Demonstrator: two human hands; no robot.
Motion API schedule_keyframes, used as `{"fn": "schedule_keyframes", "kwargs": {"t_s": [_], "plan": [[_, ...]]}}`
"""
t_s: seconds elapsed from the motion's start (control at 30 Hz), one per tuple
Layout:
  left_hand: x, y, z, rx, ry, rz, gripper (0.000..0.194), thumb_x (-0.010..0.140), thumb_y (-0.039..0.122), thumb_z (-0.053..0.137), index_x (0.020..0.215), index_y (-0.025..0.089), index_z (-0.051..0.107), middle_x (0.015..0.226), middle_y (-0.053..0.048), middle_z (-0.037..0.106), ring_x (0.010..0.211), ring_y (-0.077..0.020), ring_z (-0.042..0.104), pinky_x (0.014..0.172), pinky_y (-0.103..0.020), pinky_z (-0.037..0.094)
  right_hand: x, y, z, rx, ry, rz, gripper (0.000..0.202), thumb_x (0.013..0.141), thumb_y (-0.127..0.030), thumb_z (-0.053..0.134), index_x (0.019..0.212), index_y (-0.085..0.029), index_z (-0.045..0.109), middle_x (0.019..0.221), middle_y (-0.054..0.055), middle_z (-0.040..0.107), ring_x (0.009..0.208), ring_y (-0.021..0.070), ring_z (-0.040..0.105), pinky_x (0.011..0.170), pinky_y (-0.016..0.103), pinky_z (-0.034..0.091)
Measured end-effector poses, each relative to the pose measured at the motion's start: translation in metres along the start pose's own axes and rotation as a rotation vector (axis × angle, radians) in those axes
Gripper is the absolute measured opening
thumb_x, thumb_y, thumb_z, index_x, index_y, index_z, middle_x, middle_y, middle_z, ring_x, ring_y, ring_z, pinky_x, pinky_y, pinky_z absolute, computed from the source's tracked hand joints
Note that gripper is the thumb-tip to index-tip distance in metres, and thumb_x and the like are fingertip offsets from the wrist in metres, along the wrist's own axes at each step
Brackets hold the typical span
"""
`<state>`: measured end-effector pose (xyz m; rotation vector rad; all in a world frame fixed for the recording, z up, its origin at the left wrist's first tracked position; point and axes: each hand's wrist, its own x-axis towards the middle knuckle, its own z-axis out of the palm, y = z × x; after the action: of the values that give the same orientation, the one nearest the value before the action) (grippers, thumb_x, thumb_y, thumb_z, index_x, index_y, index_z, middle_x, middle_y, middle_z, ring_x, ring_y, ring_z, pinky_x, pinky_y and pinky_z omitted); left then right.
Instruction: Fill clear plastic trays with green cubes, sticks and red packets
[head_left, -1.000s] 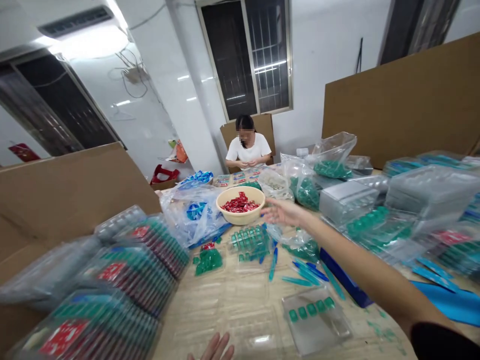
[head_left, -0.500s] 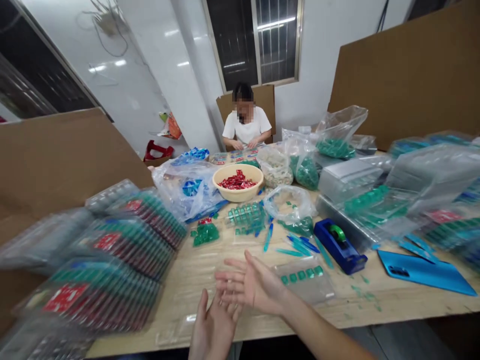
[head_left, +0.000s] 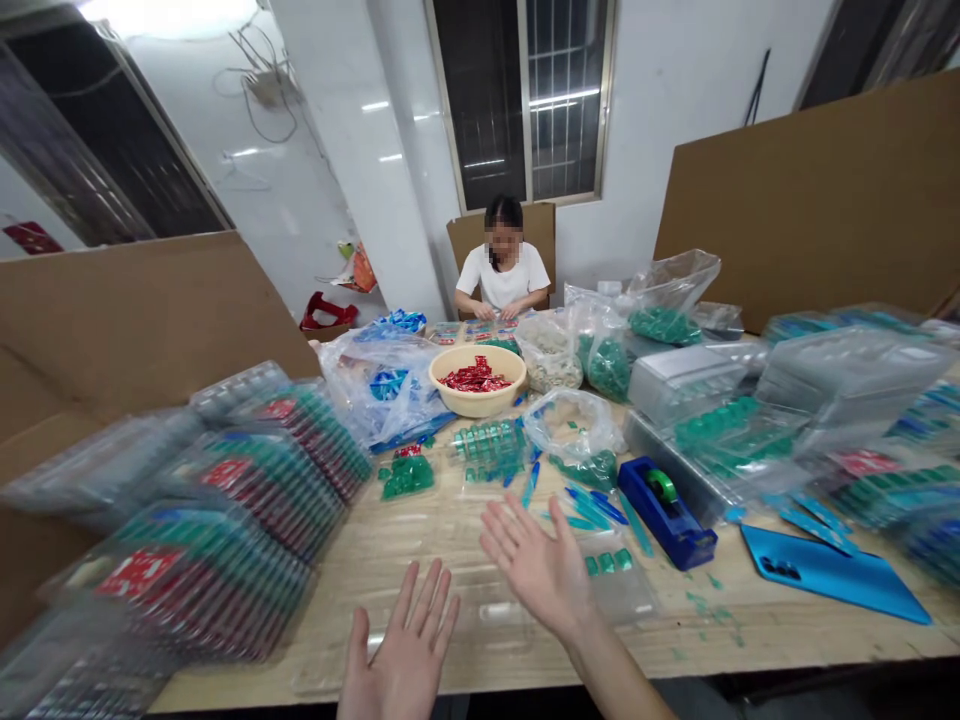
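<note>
My left hand [head_left: 403, 650] is held palm up over the near part of the wooden table, its fingers spread and nothing in it. To its right, my right hand [head_left: 546, 570] also shows its bare palm, fingers stretched out and apart. Partly behind the right hand lies a clear plastic blister sheet [head_left: 634, 598] with a row of green pieces [head_left: 621, 561]. Faint outlines of another clear plastic sheet [head_left: 495, 612] show on the table between the hands. Beyond them are a green heap of small packets [head_left: 409, 478] and a clear tray of green pieces [head_left: 487, 440].
Stacks of filled blister packs [head_left: 217, 590] stand at left. A cream bowl [head_left: 478, 402] of red packets sits mid-table. Right are a blue tape dispenser [head_left: 666, 520], a blue phone [head_left: 840, 578], blue-green strips [head_left: 592, 508] and clear plastic trays [head_left: 690, 385]. A co-worker [head_left: 504, 275] sits opposite.
My hands have moved apart from their overlapped position, the left one leftward and the right one rightward. Both palms now face up more fully. The camera view has tilted slightly upward.
</note>
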<state>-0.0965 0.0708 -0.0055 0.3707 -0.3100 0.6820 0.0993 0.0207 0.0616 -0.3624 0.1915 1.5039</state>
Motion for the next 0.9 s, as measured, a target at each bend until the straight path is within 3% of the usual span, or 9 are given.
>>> {"fn": "schedule_keyframes", "kwargs": {"t_s": [0.1,0.23,0.5,0.7,0.8,0.9], "plan": [[-0.007,0.006,0.000,0.023,0.105,0.039,0.077,0.091,0.065,0.015,0.138,0.011,0.044,0.146,-0.017,0.037,0.138,-0.0263,0.032,0.117,-0.040,0.025,0.001,-0.014,0.002,0.048,0.024,-0.105,0.055,0.093,-0.056,0.036,0.132,-0.019,0.045,0.137,0.011,0.051,0.125,0.0209,0.052,0.098,0.035,0.047],[-0.009,0.003,0.006,0.009,0.217,0.083,0.073,0.093,0.062,0.020,0.134,0.010,0.049,0.143,-0.018,0.040,0.135,-0.0278,0.037,0.114,-0.042,0.031,0.002,-0.017,0.001,0.031,0.032,-0.076,0.057,0.092,-0.056,0.038,0.133,-0.017,0.046,0.135,0.013,0.053,0.127,0.0215,0.050,0.099,0.037,0.047],[0.000,0.003,0.012,0.024,0.224,0.043,0.071,0.094,0.060,0.017,0.136,0.012,0.048,0.145,-0.015,0.039,0.137,-0.0254,0.035,0.116,-0.039,0.027,0.007,-0.012,0.001,0.020,0.031,-0.051,0.055,0.094,-0.052,0.038,0.135,-0.015,0.043,0.134,0.013,0.053,0.125,0.0217,0.052,0.097,0.036,0.049],[-0.001,0.008,0.011,0.009,0.325,0.072,0.067,0.095,0.058,0.023,0.133,0.011,0.053,0.143,-0.017,0.041,0.135,-0.0269,0.037,0.114,-0.042,0.030,0.014,-0.017,0.008,-0.003,0.043,-0.065,0.055,0.094,-0.050,0.040,0.136,-0.014,0.043,0.133,0.014,0.054,0.127,0.0217,0.050,0.097,0.036,0.050],[-0.002,0.008,0.004,-0.022,0.425,0.096,0.061,0.094,0.055,0.030,0.134,0.014,0.052,0.142,-0.018,0.044,0.136,-0.0276,0.037,0.113,-0.045,0.030,0.018,-0.018,0.012,-0.024,0.050,-0.071,0.055,0.094,-0.050,0.040,0.136,-0.015,0.043,0.133,0.014,0.054,0.127,0.0214,0.050,0.097,0.036,0.050],[0.012,0.015,0.008,0.012,0.668,0.138,0.063,0.092,0.051,0.041,0.144,0.016,0.038,0.144,-0.020,0.042,0.137,-0.0289,0.035,0.113,-0.050,0.029,0.006,-0.042,0.021,-0.104,0.096,-0.089,0.054,0.094,-0.048,0.038,0.132,-0.012,0.047,0.133,0.017,0.055,0.125,0.0245,0.053,0.094,0.039,0.053]]}}
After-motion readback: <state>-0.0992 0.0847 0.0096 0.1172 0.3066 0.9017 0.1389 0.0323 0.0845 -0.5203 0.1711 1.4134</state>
